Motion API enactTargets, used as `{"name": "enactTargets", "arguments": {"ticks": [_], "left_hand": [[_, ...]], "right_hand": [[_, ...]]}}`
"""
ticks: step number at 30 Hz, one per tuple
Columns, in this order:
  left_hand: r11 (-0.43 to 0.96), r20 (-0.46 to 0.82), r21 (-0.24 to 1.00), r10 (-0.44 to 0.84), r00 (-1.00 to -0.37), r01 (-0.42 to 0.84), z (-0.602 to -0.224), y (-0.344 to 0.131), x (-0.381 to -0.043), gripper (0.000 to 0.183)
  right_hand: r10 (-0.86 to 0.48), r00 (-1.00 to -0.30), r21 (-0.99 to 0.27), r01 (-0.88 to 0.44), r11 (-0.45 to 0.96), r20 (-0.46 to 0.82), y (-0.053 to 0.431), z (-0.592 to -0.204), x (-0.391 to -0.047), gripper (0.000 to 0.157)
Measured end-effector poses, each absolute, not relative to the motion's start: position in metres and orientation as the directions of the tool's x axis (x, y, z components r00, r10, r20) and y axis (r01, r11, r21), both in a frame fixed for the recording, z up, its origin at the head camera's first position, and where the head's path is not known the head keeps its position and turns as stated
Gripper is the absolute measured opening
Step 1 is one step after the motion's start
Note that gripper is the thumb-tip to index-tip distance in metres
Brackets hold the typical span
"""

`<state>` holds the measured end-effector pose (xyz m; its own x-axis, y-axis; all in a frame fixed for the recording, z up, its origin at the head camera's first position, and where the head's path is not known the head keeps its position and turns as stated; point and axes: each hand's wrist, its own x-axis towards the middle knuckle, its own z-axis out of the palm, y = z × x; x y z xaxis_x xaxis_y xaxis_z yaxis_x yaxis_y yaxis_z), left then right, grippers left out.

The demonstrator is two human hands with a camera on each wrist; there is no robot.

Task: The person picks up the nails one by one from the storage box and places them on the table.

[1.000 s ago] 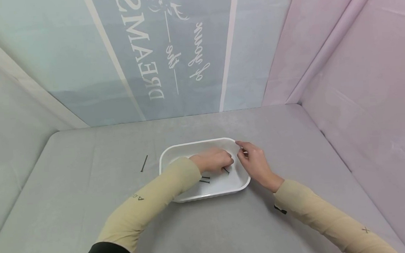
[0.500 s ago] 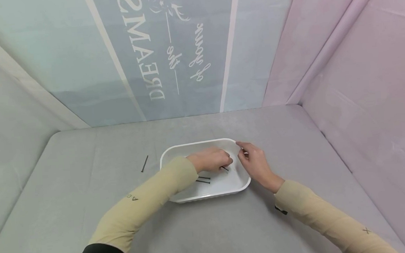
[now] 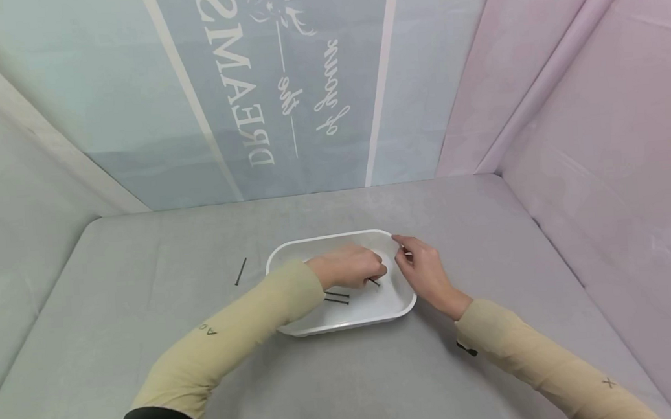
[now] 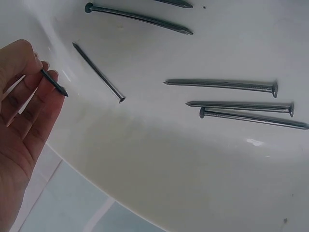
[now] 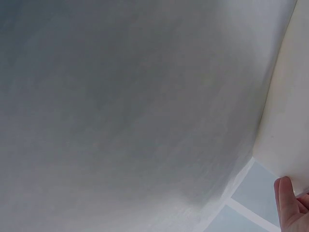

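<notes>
In the head view my left hand [image 3: 348, 266] reaches into a white tray [image 3: 344, 326] towards its right end. The left wrist view shows it pinching a dark metal nail [image 4: 54, 83] between thumb and fingers, pointed tip outward. Close by, a loose nail [image 4: 99, 72] lies on the tray floor. Several more nails [image 4: 219, 86] lie further along, some side by side with heads facing opposite ways. My right hand [image 3: 425, 269] grips the tray's right rim; in the right wrist view its fingers [image 5: 286, 193] lie against the tray wall.
One nail [image 3: 241, 271] lies on the grey tabletop [image 3: 336, 385], left of the tray. A blue-grey cloth wall [image 3: 303, 166] with mirrored lettering stands behind the table, and pale cloth walls rise at both sides.
The left forearm has shifted slightly left, showing more of the two nails in the tray. The left hand stays at nearly the same spot; the right hand and tray hold still.
</notes>
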<state>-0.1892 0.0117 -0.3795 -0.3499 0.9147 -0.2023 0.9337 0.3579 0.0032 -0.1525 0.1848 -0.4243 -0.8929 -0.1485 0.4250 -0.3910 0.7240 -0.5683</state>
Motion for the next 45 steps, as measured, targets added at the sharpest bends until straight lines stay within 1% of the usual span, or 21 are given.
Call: {"name": "enactTargets", "arguments": {"ticks": [12,28,39,45], "left_hand": [[0.338,-0.199,-0.012,0.921,-0.334,0.941,-0.371,0.008,-0.185,0.018],[0.353,-0.2,-0.022,0.915,-0.35,0.935,-0.356,0.001,-0.178,0.021],[0.336,-0.166,-0.036,0.927,-0.337,0.941,-0.349,-0.006,-0.169,0.02],[0.349,-0.163,-0.015,0.924,-0.347,0.937,-0.345,-0.009,-0.166,0.02]], "right_hand": [[-0.147,-0.891,-0.559,-0.39,0.732,0.429,0.185,-0.422,-0.153,0.031],[-0.146,-0.899,-0.553,-0.376,0.744,0.414,0.184,-0.422,-0.153,0.031],[-0.152,-0.901,-0.554,-0.375,0.744,0.407,0.184,-0.423,-0.152,0.031],[-0.152,-0.902,-0.553,-0.374,0.745,0.405,0.183,-0.423,-0.151,0.031]]}}
